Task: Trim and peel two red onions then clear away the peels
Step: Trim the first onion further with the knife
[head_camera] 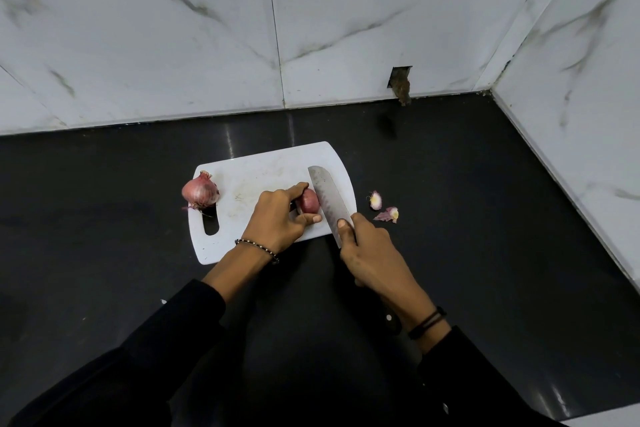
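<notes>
As laid out on the black tabletop [450, 184]: one white cutting board [263, 166].
1. Red onion [309, 202], on the board's right half, gripped between thumb and fingers of the left hand [277, 218].
2. Knife [329, 198], handle clasped in the right hand [367, 253], blade against that onion's right side.
3. Unpeeled onion [200, 191], at the board's left edge, by the handle slot.
4. Two onion trimmings [375, 200], on the tabletop just right of the board.
</notes>
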